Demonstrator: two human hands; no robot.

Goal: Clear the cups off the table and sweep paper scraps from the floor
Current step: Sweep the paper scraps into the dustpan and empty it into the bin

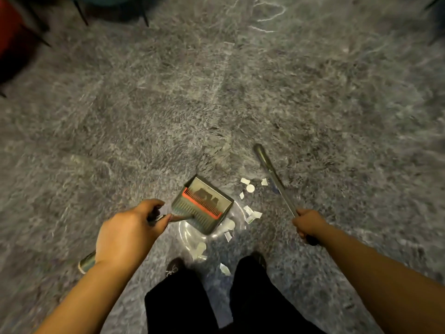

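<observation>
My left hand (125, 233) is curled tight around the metal handle (88, 261) of a dustpan (202, 204), whose end sticks out behind my wrist. The pan hangs tilted above the grey carpet floor (216, 92), its open mouth facing up and away from me, with a red-edged comb of teeth across its rim. My right hand (309, 224) grips a long silvery pole (273, 175), which slants away from me toward the upper left; I take it for the broom's shaft, though the blur hides any bristles. The paper scraps (250, 188) lie on the floor between the pan and the pole: a few white bits and a small round piece just right of the pan, more of them below it, and one scrap (224, 269) between my dark shoes (173, 267). Under the pan there is a pale, glossy smear I cannot make out. At the far left edge a red shape (10, 32) with dark legs stands on the carpet.
</observation>
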